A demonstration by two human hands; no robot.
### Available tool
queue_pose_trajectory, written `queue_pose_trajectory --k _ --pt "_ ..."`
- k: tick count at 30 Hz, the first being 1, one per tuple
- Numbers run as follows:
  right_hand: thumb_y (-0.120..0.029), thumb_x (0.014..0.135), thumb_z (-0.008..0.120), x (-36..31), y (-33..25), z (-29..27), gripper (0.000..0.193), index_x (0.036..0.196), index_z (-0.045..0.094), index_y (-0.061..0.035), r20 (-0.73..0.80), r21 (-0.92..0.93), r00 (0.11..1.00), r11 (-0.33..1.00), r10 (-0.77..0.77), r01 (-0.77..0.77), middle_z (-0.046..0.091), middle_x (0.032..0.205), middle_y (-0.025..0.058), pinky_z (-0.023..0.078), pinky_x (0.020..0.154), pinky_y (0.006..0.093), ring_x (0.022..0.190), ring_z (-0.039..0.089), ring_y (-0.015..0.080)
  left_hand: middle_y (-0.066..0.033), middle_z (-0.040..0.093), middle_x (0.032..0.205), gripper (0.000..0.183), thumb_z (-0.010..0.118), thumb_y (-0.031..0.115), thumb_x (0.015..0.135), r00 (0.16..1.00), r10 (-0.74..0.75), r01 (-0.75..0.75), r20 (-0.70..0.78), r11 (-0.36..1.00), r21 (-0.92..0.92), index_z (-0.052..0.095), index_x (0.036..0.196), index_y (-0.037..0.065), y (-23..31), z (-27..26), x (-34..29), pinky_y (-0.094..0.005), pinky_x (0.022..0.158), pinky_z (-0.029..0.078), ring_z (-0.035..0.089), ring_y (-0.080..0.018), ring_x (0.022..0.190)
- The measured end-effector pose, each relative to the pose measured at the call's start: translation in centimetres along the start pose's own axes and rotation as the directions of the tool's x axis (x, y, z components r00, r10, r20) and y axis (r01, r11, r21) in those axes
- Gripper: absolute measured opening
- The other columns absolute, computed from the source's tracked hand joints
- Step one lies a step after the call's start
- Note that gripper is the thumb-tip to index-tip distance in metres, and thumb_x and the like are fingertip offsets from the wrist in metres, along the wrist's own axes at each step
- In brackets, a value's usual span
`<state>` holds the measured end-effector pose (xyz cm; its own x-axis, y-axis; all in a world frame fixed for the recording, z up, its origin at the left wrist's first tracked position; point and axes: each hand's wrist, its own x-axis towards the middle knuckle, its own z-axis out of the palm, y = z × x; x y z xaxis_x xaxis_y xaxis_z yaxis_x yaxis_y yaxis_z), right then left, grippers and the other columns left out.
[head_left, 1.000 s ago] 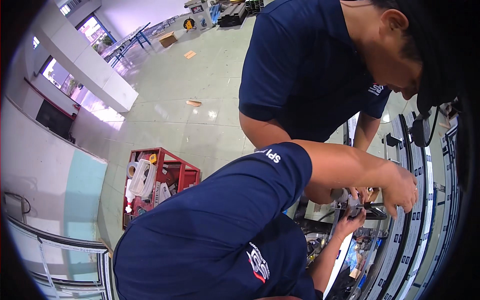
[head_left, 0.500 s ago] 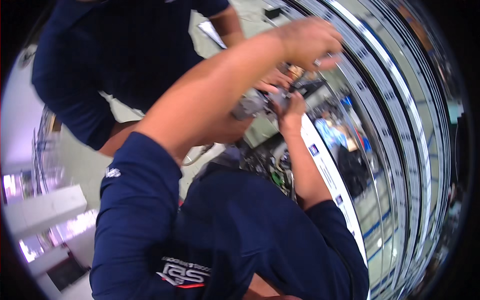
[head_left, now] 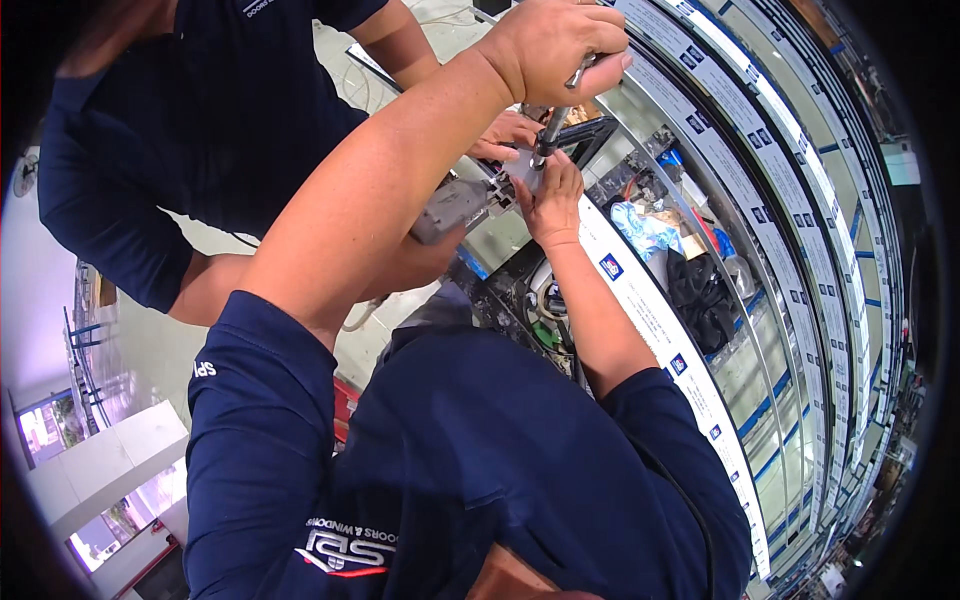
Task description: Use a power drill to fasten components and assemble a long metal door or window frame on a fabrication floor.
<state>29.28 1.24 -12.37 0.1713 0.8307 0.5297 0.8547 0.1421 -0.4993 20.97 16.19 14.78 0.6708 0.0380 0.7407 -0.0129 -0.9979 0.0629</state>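
Observation:
My left hand (head_left: 560, 50) is raised at the top middle, its fingers curled round a metal rod-like tool (head_left: 553, 125). A short metal end sticks out of the fist near the thumb, and the rod's lower part has a black collar. What kind of tool it is, I cannot make out. Just below, my right hand (head_left: 552, 200) has thumb and fingers closed on a small grey metal piece (head_left: 527, 166) at the rod's foot. A co-worker's hand (head_left: 508, 135) touches that piece from the left. Beneath my left forearm, the co-worker's other hand (head_left: 430, 262) supports a grey metal body (head_left: 452, 208).
The co-worker (head_left: 240, 110) in a dark blue shirt stands close at the upper left. Long white profiles (head_left: 640, 320) curve along the right. Behind the nearest one lie a black bag (head_left: 695, 300) and crumpled plastic. Dark clutter (head_left: 530, 300) lies below my right hand.
My left hand was raised further right and blurred; it has moved left and slightly up, and the rod now shows below it. My right hand has shifted slightly left.

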Motion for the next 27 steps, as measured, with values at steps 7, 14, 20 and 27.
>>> queue_pose_trajectory --k 7,14,20,27 --pt "-0.029 0.085 0.087 0.1 -0.1 -0.1 0.076 0.147 0.049 -0.0051 0.015 -0.011 0.999 0.999 0.037 -0.037 0.056 0.138 0.0199 0.040 0.112 0.0535 0.128 0.052 0.0426 -0.0105 0.059 0.084 0.016 0.065 0.018 0.088 0.999 -0.043 0.043 0.006 0.995 0.085 0.059 0.077 0.008 0.4 0.2 0.1 -0.0448 0.080 0.046 0.058 -0.0338 0.082" --pt "-0.034 0.087 0.085 0.0 -0.1 0.0 0.075 0.147 0.050 -0.0050 0.003 -0.030 1.000 0.999 0.029 -0.028 0.056 0.135 0.0212 0.041 0.110 0.0540 0.127 0.053 0.0427 -0.0092 0.064 0.083 0.019 0.066 0.021 0.088 0.987 -0.132 0.150 -0.089 0.962 0.229 0.064 0.073 0.009 1.3 0.4 -0.1 -0.0456 0.084 0.046 0.061 -0.0325 0.084" --pt "-0.040 0.087 0.083 -0.5 0.8 0.6 0.074 0.141 0.049 -0.0031 -0.028 -0.056 0.999 0.998 -0.018 0.017 0.056 0.134 0.0207 0.042 0.109 0.0543 0.124 0.054 0.0429 -0.0096 0.069 0.082 0.022 0.067 0.026 0.086 0.897 -0.392 0.441 -0.205 0.755 0.485 0.072 0.073 0.009 4.1 0.8 -0.2 -0.0504 0.090 0.046 0.066 -0.0322 0.087" --pt "-0.040 0.089 0.082 -0.3 0.8 0.7 0.074 0.142 0.048 -0.0011 -0.023 -0.037 0.999 0.999 -0.036 0.036 0.054 0.139 0.0216 0.040 0.111 0.0546 0.127 0.052 0.0446 -0.0083 0.071 0.101 0.058 0.075 0.064 0.087 0.938 -0.345 0.287 0.026 0.818 0.499 0.073 0.103 0.008 4.0 -1.5 -2.1 -0.0579 0.111 0.038 0.065 -0.0369 0.116"
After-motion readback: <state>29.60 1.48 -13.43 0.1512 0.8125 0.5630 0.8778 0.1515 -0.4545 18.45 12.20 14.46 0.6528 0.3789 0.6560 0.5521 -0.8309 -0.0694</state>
